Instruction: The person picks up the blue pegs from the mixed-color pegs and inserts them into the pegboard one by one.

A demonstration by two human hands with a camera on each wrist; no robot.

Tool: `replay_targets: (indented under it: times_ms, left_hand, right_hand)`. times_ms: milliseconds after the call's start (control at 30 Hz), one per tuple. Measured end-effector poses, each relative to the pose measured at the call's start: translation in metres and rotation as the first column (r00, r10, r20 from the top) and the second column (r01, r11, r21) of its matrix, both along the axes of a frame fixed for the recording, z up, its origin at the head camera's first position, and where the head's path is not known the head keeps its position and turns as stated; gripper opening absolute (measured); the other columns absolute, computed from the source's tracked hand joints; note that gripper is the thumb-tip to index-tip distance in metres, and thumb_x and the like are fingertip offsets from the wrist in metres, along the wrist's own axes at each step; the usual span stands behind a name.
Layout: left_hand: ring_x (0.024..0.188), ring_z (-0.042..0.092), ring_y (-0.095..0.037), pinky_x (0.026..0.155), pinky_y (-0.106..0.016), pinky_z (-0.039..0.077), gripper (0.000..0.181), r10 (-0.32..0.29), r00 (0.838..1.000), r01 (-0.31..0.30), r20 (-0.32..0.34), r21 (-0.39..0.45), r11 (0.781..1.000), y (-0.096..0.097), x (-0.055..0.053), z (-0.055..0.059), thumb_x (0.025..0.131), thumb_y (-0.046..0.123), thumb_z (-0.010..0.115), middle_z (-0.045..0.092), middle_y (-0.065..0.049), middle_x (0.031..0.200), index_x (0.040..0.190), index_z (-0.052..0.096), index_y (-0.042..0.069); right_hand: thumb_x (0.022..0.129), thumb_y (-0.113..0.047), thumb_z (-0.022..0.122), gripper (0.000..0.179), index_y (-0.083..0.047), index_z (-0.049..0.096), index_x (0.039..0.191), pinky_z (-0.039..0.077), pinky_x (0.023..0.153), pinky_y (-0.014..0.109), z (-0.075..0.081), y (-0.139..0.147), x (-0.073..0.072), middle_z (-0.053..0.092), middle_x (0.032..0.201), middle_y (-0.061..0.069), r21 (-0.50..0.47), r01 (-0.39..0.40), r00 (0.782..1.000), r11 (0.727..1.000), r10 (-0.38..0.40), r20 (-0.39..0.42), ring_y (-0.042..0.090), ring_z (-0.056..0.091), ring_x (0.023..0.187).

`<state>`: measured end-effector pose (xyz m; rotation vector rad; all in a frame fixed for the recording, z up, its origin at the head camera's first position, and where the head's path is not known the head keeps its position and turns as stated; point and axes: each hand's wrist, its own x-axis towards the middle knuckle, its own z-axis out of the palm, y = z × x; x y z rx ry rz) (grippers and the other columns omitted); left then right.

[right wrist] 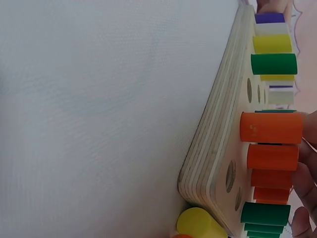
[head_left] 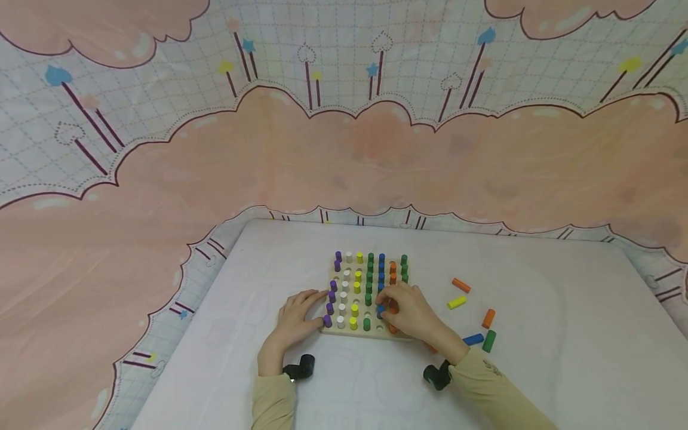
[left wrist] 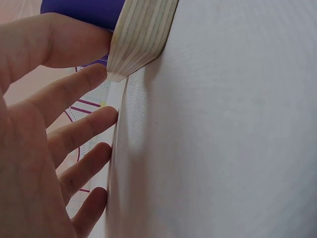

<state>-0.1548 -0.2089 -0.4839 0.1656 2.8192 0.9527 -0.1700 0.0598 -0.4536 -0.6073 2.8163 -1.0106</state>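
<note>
A wooden pegboard (head_left: 371,335) holds rows of purple, white, yellow, green, blue and orange pegs, with some holes showing between them. My left hand (head_left: 295,316) lies at the board's left edge, fingers spread. Its thumb (left wrist: 74,42) touches the near left corner, beside a purple peg (left wrist: 81,10). My right hand (head_left: 411,307) is over the board's right part, thumb and index finger pinching a blue peg (head_left: 380,312) in the blue row. Orange pegs (right wrist: 270,127) stand close to the right fingers (right wrist: 307,186) and partly hide them in the right wrist view.
Loose pegs lie on the white table (head_left: 564,334) right of the board: orange (head_left: 461,285), yellow (head_left: 457,302), another orange (head_left: 488,318), blue (head_left: 473,340) and green (head_left: 489,341). A further orange peg (head_left: 432,347) is partly hidden beneath the right wrist. A patterned cloth (head_left: 376,161) hangs behind.
</note>
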Motion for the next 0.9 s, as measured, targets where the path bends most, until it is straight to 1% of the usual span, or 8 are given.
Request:
replay_targets:
  times_ms: [233,300,433,533,600,733,900]
  left_hand:
    - [0.136,0.031,-0.036,0.108,-0.061,0.025,0.059,-0.006,1.000,0.006,0.008,-0.006,1.000,0.001,0.000,0.000,0.080,0.018,0.059,0.043,-0.010,0.146,0.139,0.051,0.022]
    - [0.136,0.031,-0.036,0.108,-0.061,0.025,0.059,-0.004,1.000,0.005,0.010,-0.009,1.000,0.002,-0.001,0.000,0.081,0.019,0.059,0.043,-0.009,0.147,0.139,0.051,0.022]
    - [0.137,0.031,-0.036,0.107,-0.061,0.026,0.060,0.001,1.000,-0.001,0.009,-0.012,1.000,0.002,-0.001,0.000,0.080,0.019,0.059,0.044,-0.009,0.146,0.139,0.051,0.023]
    - [0.136,0.031,-0.036,0.106,-0.061,0.026,0.060,0.002,1.000,-0.002,0.005,-0.009,1.000,0.002,-0.001,0.000,0.079,0.019,0.059,0.044,-0.009,0.146,0.138,0.052,0.022]
    - [0.136,0.032,-0.036,0.107,-0.061,0.026,0.060,0.002,1.000,-0.002,0.006,-0.008,1.000,0.001,-0.001,0.001,0.079,0.019,0.058,0.044,-0.009,0.146,0.139,0.052,0.023]
    - [0.135,0.032,-0.037,0.106,-0.062,0.026,0.060,-0.004,1.000,0.004,0.003,-0.009,1.000,0.001,-0.001,0.001,0.079,0.019,0.058,0.044,-0.010,0.146,0.139,0.051,0.022]
    - [0.136,0.031,-0.036,0.107,-0.062,0.026,0.060,0.002,1.000,-0.002,0.011,-0.019,1.000,0.002,-0.001,0.000,0.080,0.020,0.059,0.044,-0.009,0.146,0.139,0.051,0.023]
  right_hand:
    - [0.079,-0.012,0.075,0.020,-0.018,0.069,0.097,0.034,0.085,0.035,0.006,0.006,0.000,0.063,0.091,-0.006,-0.011,0.030,0.998,0.999,-0.029,0.052,0.012,0.051,0.088]
    - [0.080,-0.010,0.074,0.021,-0.017,0.068,0.099,0.038,0.087,0.036,0.009,0.009,0.000,0.063,0.092,-0.005,-0.031,0.033,0.996,0.999,-0.030,0.083,0.013,0.052,0.088]
    - [0.082,-0.008,0.070,0.024,-0.015,0.067,0.104,0.047,0.085,0.035,0.015,0.018,0.002,0.063,0.097,-0.003,-0.071,0.050,0.988,0.996,-0.039,0.148,0.015,0.055,0.091]
    - [0.084,-0.009,0.069,0.026,-0.015,0.066,0.109,0.050,0.088,0.038,0.021,0.025,0.005,0.064,0.103,-0.002,-0.063,0.065,0.985,0.996,-0.054,0.165,0.016,0.057,0.097]
    - [0.086,-0.010,0.069,0.026,-0.016,0.066,0.111,0.051,0.090,0.040,0.024,0.030,0.006,0.065,0.106,-0.002,-0.042,0.074,0.984,0.996,-0.066,0.164,0.017,0.058,0.100]
    - [0.087,-0.012,0.066,0.023,-0.015,0.065,0.110,0.051,0.092,0.042,0.028,0.043,0.010,0.066,0.107,0.000,0.013,0.074,0.988,0.997,-0.075,0.138,0.018,0.059,0.101]
    - [0.085,-0.010,0.067,0.023,-0.012,0.066,0.109,0.051,0.091,0.045,0.029,0.060,0.014,0.067,0.105,0.001,0.045,0.048,0.995,0.998,-0.051,0.085,0.019,0.059,0.101]
